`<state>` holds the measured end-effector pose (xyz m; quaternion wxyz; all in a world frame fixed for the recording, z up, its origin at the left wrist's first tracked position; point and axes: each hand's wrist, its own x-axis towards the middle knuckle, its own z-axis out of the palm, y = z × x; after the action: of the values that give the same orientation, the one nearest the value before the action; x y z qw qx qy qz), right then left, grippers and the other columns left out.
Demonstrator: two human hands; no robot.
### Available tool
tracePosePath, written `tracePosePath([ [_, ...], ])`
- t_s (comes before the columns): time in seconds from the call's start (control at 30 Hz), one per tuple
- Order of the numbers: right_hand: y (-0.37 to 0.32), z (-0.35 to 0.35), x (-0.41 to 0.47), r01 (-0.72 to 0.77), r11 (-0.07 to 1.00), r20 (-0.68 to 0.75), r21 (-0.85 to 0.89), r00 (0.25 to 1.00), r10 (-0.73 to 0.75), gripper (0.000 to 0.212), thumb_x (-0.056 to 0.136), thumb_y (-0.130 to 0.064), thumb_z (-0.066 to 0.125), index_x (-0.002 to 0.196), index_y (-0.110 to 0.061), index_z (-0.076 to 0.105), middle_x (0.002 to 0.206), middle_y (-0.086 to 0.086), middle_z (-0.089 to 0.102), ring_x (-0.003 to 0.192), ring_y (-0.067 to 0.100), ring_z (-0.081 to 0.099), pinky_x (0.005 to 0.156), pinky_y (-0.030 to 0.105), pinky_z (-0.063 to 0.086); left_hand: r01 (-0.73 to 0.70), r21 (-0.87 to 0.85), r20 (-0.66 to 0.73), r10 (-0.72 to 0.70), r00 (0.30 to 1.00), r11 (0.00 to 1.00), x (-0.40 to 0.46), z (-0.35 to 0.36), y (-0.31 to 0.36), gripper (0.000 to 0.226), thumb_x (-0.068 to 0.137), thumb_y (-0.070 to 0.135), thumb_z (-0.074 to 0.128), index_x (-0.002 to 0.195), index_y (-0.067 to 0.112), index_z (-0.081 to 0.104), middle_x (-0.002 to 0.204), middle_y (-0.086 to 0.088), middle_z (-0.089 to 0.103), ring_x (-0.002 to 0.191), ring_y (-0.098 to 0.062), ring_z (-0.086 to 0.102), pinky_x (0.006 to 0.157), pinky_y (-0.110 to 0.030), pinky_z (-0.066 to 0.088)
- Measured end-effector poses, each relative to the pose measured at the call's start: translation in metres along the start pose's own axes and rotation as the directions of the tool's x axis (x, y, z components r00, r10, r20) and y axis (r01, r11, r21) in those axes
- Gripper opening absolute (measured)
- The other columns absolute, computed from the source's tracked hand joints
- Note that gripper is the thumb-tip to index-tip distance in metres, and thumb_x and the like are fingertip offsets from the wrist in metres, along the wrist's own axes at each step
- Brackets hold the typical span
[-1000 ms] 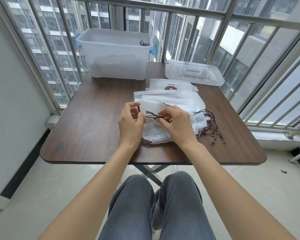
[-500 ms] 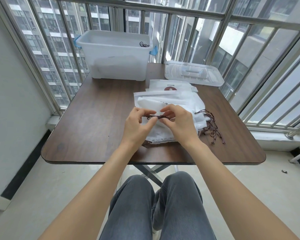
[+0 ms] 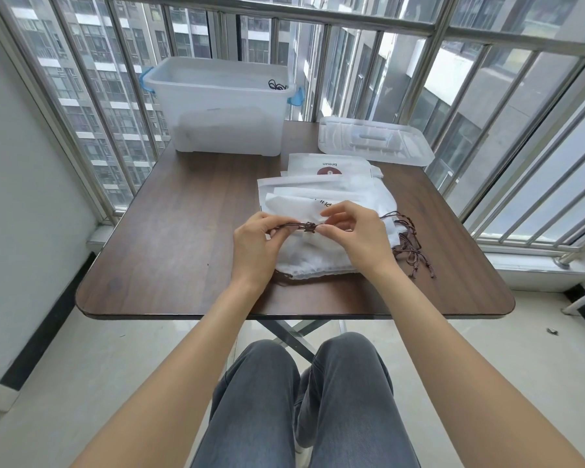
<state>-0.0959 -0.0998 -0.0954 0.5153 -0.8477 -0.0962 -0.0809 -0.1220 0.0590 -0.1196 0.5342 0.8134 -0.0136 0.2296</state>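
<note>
A thin brown drawstring cord (image 3: 307, 226) with a knot in its middle is stretched between my two hands, just above a stack of white drawstring bags (image 3: 321, 197) on the brown table (image 3: 183, 231). My left hand (image 3: 255, 246) pinches the cord's left end. My right hand (image 3: 355, 234) pinches the cord just right of the knot. More brown cords (image 3: 411, 244) from the bags trail off the stack's right side.
A clear plastic storage box (image 3: 222, 106) with blue latches stands at the table's back left, a dark cord over its rim. Its flat lid (image 3: 374, 143) lies at the back right. Metal window bars run behind and to the right. My knees sit under the table's front edge.
My hands have drawn apart and pulled the cord's loops taut into a straight line with a tight knot in the middle.
</note>
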Motion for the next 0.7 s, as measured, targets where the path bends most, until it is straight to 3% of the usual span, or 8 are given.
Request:
tracePosePath([
  [0.2,-0.0001,-0.0072,0.0019,-0.036,0.992,0.0,0.123,0.999,0.037,0.009,0.076,-0.005,0.072,0.083,-0.01,0.07,0.074,-0.003,0.067,0.067,0.003,0.06,0.07,0.015,0.047,-0.029,0.078,-0.011,0.03,0.999,0.997,-0.001,0.0017,0.0009,0.012,0.083,0.011,0.068,0.093,0.01,0.075,0.085,-0.002,0.07,0.068,-0.006,0.06,0.068,-0.003,0.042],
  [0.33,0.0002,-0.0061,0.004,0.016,1.0,0.005,-0.002,1.0,-0.016,0.011,0.077,-0.009,0.072,0.086,-0.015,0.071,0.078,-0.003,0.068,0.062,-0.005,0.055,0.069,0.011,0.045,-0.058,0.137,-0.019,0.061,0.998,0.989,-0.0012,0.0027,-0.0004,0.014,0.083,0.011,0.068,0.095,0.01,0.076,0.086,-0.007,0.073,0.074,-0.016,0.065,0.073,-0.014,0.046],
  [0.53,-0.0035,-0.0024,0.0062,0.058,0.986,0.078,-0.158,0.996,-0.046,0.013,0.079,-0.007,0.069,0.09,-0.012,0.074,0.08,-0.004,0.067,0.061,-0.008,0.054,0.064,0.005,0.041,-0.063,0.156,-0.022,0.067,0.998,0.986,-0.0014,0.0025,-0.0004,0.014,0.084,0.01,0.067,0.095,0.01,0.075,0.088,-0.005,0.073,0.075,-0.011,0.063,0.073,-0.006,0.042],
  [0.7,-0.0056,0.0,0.0076,0.049,0.957,0.09,-0.286,0.996,-0.024,0.005,0.083,-0.008,0.064,0.085,-0.008,0.068,0.083,0.003,0.066,0.075,0.012,0.054,0.064,0.004,0.036,-0.05,0.131,-0.044,0.056,0.997,0.99,-0.0013,0.0021,0.0002,0.015,0.084,0.006,0.065,0.093,0.009,0.075,0.088,-0.005,0.074,0.077,-0.015,0.067,0.075,-0.015,0.048],
])
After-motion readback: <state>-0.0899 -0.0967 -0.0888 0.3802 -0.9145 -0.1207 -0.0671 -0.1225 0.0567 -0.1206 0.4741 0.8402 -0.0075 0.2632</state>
